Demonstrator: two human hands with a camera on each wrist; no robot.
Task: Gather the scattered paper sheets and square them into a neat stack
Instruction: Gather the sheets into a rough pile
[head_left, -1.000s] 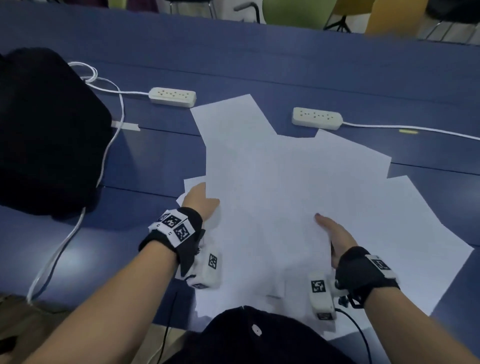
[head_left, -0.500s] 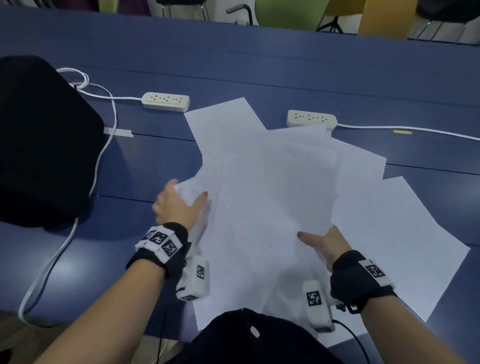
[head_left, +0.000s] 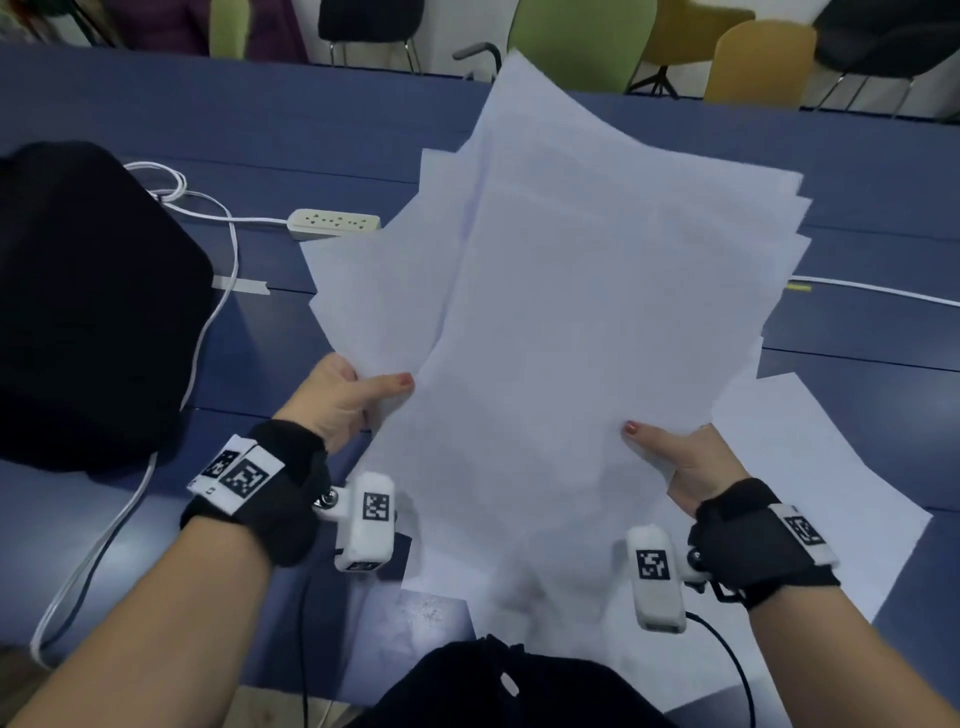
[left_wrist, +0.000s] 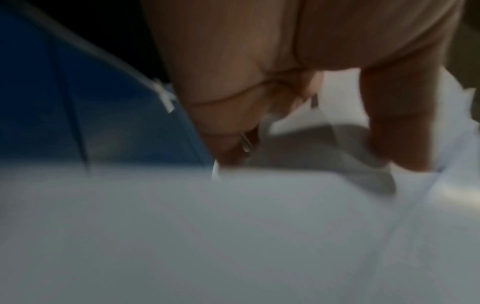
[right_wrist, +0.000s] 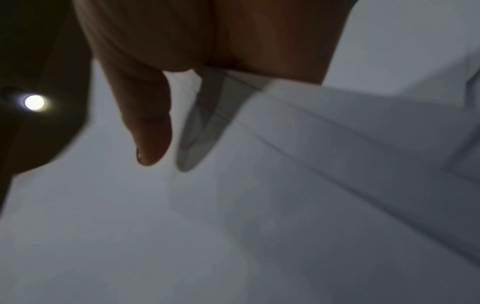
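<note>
A fanned bundle of several white paper sheets (head_left: 597, 291) is lifted off the blue table, its far edges tilted up and uneven. My left hand (head_left: 358, 395) pinches the bundle's left near edge, thumb on top. My right hand (head_left: 670, 452) grips the right near edge, thumb on top, fingers hidden beneath. More white sheets (head_left: 810, 499) still lie flat on the table under and to the right of the bundle. The left wrist view shows my left hand (left_wrist: 285, 107) with sheet edges (left_wrist: 298, 127) between thumb and fingers. In the right wrist view, paper (right_wrist: 259, 185) runs under my right hand's thumb (right_wrist: 153, 144).
A black bag (head_left: 88, 306) sits at the left with a white cable (head_left: 208, 332) running past it. A white power strip (head_left: 335, 223) lies behind the papers; another cable (head_left: 878, 293) trails right. Chairs (head_left: 582, 47) stand beyond the table's far edge (head_left: 260, 57).
Both hands went from sliding under the spread sheets to gripping them and lifting the gathered bundle up off the table; its far edges now rise toward the chairs.
</note>
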